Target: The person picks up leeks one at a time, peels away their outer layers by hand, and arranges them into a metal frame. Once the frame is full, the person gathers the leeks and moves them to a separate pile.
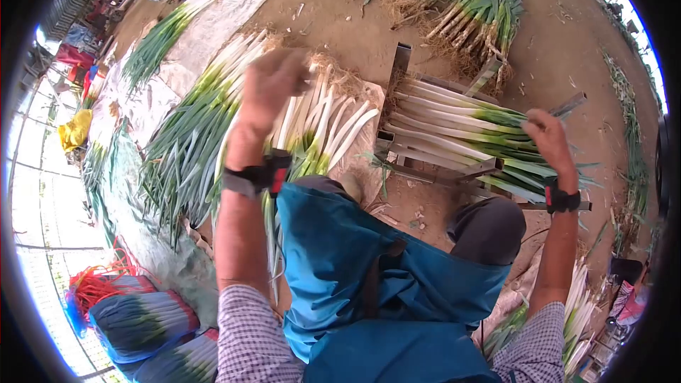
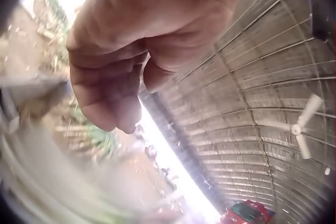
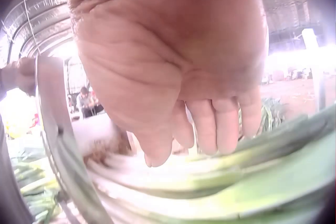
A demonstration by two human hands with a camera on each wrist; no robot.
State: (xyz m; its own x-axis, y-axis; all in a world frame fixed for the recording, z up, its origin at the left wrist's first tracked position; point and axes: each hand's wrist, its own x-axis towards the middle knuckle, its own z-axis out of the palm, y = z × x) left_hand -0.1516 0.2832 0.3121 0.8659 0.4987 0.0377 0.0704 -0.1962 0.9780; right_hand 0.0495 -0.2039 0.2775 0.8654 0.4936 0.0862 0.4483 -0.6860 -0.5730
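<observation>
My left hand [image 1: 275,89] is raised over a spread of long green onions [image 1: 330,124], near their white stems and roots. In the left wrist view its fingers [image 2: 107,100] bend loosely with nothing between them. A metal frame [image 1: 399,64] on the ground at the right holds a layer of green onions [image 1: 454,117], white ends to the left and leaves to the right. Over their leafy part hovers my right hand [image 1: 550,138]. Its fingers [image 3: 210,124] hang relaxed just above the stalks in the right wrist view, holding nothing.
More green onions [image 1: 191,135] lie on sheets to the left, and a rooty heap [image 1: 472,18] sits beyond the frame. Wrapped bundles [image 1: 142,319] with red ties [image 1: 106,276] stand at lower left. Metal uprights [image 1: 489,71] rise from the frame. Bent knees [image 1: 489,230] are close to it.
</observation>
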